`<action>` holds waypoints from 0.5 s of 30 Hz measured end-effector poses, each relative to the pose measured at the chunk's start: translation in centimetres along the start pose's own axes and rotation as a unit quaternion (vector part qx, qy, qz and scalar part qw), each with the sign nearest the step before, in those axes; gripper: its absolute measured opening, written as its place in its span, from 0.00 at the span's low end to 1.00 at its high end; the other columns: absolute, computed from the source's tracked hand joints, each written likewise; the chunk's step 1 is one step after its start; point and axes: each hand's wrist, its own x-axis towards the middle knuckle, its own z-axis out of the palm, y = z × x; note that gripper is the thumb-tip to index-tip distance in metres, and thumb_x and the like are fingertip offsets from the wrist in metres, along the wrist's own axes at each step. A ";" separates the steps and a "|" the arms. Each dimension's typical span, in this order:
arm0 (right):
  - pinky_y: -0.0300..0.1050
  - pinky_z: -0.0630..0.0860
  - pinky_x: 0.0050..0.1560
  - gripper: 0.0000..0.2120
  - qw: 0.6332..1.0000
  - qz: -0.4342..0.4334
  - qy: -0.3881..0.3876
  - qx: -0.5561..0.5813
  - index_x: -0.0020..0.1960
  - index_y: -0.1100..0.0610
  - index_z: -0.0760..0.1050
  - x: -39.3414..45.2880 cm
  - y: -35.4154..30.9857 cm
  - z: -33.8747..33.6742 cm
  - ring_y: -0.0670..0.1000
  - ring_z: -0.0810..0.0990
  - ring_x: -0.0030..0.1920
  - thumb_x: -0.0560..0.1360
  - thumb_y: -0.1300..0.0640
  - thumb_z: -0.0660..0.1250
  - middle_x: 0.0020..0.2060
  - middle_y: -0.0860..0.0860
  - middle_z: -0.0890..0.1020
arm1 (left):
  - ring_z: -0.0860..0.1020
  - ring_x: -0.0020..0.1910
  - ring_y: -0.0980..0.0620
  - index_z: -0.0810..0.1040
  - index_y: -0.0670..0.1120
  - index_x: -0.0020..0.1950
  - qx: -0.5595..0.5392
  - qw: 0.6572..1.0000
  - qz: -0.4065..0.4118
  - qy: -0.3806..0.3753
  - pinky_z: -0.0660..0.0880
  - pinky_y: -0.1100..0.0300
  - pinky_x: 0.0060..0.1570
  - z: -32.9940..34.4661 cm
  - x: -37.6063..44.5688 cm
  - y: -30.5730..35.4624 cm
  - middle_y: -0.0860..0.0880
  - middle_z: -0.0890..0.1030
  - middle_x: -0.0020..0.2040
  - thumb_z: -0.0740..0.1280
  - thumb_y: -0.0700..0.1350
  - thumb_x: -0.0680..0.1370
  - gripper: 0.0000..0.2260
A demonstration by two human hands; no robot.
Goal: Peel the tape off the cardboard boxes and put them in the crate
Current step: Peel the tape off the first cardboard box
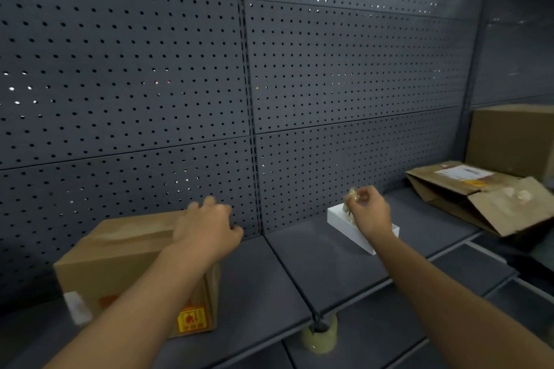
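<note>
left grip (207, 226): fingers curled (blurred) | right grip (370, 210): raised, fingertips pinching
</note>
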 end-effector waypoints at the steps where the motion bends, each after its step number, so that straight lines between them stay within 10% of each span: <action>1: 0.48 0.71 0.50 0.13 1.000 0.001 -0.002 -0.020 0.59 0.57 0.76 0.5 0.5 0.1 0.53 0.79 0.52 0.81 0.49 0.69 0.54 0.52 0.82 | 0.70 0.68 0.42 0.76 0.52 0.70 -0.001 1.000 -0.004 -0.012 0.73 0.51 0.53 -0.1 0.1 0.5 0.48 0.72 0.68 0.59 0.58 0.82 0.20; 15: 0.51 0.65 0.55 0.11 0.933 0.018 -0.041 -0.358 0.60 0.54 0.76 3.5 4.7 -0.7 0.59 0.78 0.58 0.82 0.56 0.58 0.55 0.56 0.82 | 0.68 0.72 0.44 0.73 0.55 0.73 0.104 0.994 -0.024 -0.034 0.67 0.48 0.69 0.5 0.3 0.3 0.47 0.71 0.71 0.55 0.62 0.82 0.23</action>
